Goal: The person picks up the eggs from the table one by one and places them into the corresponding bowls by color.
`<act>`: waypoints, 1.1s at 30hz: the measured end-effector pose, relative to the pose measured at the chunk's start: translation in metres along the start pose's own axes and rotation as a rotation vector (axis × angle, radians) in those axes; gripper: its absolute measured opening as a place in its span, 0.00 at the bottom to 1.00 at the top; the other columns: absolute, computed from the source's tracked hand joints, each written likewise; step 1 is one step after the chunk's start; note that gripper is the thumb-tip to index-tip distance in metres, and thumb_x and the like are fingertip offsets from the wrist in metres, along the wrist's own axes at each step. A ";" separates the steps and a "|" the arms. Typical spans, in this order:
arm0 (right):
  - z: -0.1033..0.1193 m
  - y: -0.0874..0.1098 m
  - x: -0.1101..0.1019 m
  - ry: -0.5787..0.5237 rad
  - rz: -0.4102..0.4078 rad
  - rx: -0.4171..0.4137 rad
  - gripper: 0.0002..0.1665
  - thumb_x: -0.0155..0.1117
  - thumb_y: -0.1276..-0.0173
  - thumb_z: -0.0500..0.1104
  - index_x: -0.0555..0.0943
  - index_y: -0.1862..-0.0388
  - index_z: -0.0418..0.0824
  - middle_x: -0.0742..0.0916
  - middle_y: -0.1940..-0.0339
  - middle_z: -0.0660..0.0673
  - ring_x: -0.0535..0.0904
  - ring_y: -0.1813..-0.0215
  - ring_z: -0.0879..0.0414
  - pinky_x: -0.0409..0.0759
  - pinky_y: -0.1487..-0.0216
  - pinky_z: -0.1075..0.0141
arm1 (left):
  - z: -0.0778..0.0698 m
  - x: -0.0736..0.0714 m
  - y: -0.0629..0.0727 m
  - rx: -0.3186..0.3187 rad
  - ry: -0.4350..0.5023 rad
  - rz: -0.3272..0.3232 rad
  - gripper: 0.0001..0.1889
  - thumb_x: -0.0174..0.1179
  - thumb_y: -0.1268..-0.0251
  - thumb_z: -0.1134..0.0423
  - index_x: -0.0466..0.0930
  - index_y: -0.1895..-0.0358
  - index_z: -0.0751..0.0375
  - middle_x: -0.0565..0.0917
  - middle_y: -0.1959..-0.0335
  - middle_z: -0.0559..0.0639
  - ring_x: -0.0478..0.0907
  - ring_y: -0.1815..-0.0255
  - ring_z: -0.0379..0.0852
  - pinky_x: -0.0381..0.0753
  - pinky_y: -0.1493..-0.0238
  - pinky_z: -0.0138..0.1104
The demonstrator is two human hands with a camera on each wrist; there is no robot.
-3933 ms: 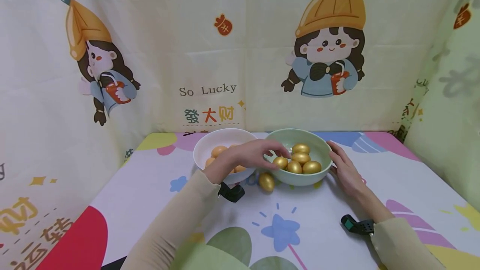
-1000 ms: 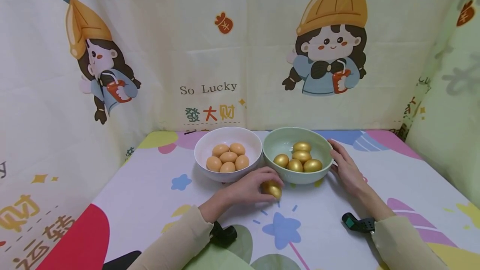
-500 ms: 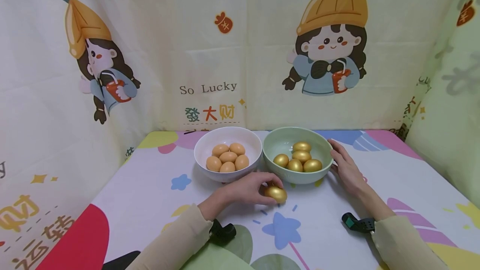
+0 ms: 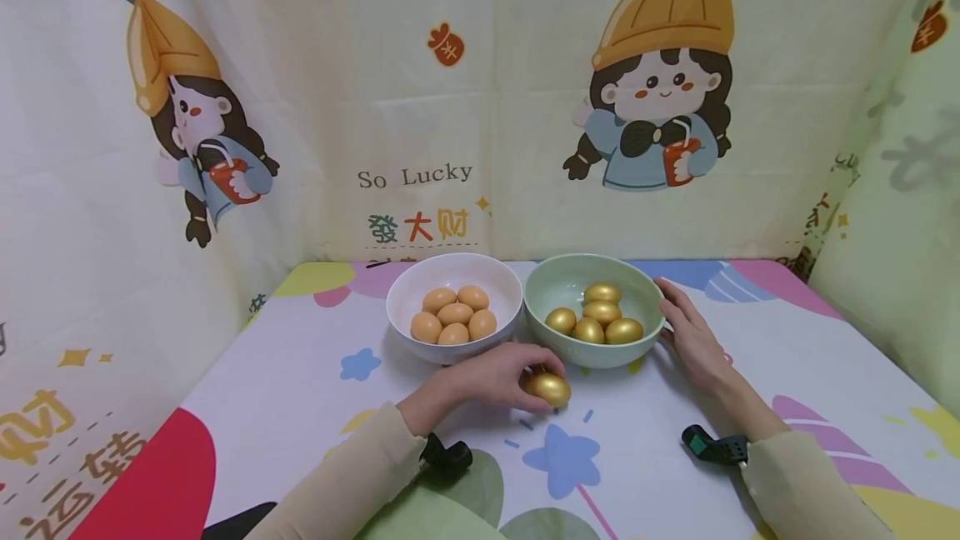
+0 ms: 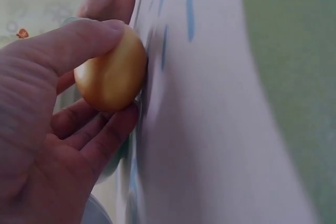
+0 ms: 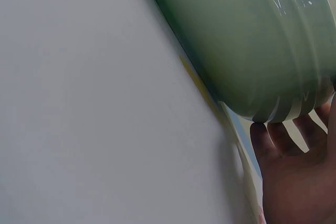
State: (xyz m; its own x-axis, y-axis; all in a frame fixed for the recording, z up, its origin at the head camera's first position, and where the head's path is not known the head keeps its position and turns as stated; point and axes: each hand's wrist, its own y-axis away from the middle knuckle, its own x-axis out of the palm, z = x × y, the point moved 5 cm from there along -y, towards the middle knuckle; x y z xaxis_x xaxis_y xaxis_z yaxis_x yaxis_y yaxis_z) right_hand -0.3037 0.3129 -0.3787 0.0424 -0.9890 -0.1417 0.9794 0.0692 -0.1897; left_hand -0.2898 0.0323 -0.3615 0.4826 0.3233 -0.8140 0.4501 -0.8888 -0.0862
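Note:
My left hand (image 4: pixel 498 377) holds a shiny golden egg (image 4: pixel 551 391) on its side, low over the table in front of the bowls. In the left wrist view, the thumb lies on one side of the golden egg (image 5: pixel 111 77) and fingers on the other. My right hand (image 4: pixel 696 348) rests against the right side of a green bowl (image 4: pixel 600 356), which has several golden eggs (image 4: pixel 602 312) inside. Seen from the right wrist, its fingertips touch the wall of the green bowl (image 6: pixel 241 40). Left of it stands a white bowl (image 4: pixel 420 348) with several brown eggs (image 4: pixel 454 314).
The bowls stand side by side, close together, towards the far edge of the table. A colourful printed cloth (image 4: pixel 637 457) covers the table. A patterned curtain (image 4: pixel 525 123) hangs behind and at both sides. A dark object (image 4: pixel 240 521) shows at the lower left edge.
My left hand has moved from above the green bowl down to the golden egg on the table, gripped it and shifted it slightly right and nearer. My right hand has stayed at the green bowl.

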 end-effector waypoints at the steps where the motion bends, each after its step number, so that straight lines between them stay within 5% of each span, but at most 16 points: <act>1: 0.000 0.000 0.000 -0.002 0.001 -0.002 0.39 0.38 0.15 0.54 0.42 0.17 0.36 0.50 0.18 0.34 0.53 0.23 0.42 0.69 0.35 0.71 | 0.000 0.000 0.000 0.001 0.002 0.005 0.19 0.72 0.37 0.60 0.80 0.45 0.53 0.80 0.52 0.37 0.75 0.56 0.30 0.76 0.52 0.26; 13: -0.003 0.000 0.000 0.009 -0.005 -0.003 0.40 0.39 0.15 0.55 0.42 0.17 0.35 0.50 0.19 0.33 0.55 0.24 0.44 0.70 0.40 0.76 | -0.012 -0.011 -0.001 0.093 0.137 0.039 0.18 0.70 0.37 0.67 0.79 0.45 0.55 0.81 0.52 0.37 0.77 0.54 0.30 0.77 0.47 0.26; 20: -0.002 0.000 0.001 0.005 -0.001 -0.008 0.40 0.39 0.15 0.55 0.43 0.17 0.36 0.50 0.18 0.34 0.54 0.24 0.45 0.70 0.38 0.75 | -0.030 -0.035 -0.009 0.146 0.129 0.009 0.19 0.71 0.38 0.67 0.80 0.45 0.57 0.82 0.51 0.41 0.76 0.52 0.32 0.77 0.46 0.28; 33: -0.003 -0.001 0.001 -0.009 -0.003 0.005 0.39 0.38 0.15 0.53 0.41 0.17 0.36 0.50 0.18 0.35 0.52 0.23 0.42 0.69 0.35 0.71 | -0.039 -0.071 -0.039 0.132 0.114 -0.074 0.20 0.69 0.38 0.70 0.78 0.42 0.62 0.81 0.49 0.50 0.76 0.48 0.38 0.78 0.46 0.28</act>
State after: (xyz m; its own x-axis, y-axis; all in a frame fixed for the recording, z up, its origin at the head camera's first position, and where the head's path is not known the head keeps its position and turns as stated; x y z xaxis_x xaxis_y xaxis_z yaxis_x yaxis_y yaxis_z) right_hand -0.3054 0.3125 -0.3817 0.0414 -0.9904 -0.1322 0.9805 0.0657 -0.1853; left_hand -0.3121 0.0565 -0.2775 0.5372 0.4176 -0.7328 0.3891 -0.8936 -0.2240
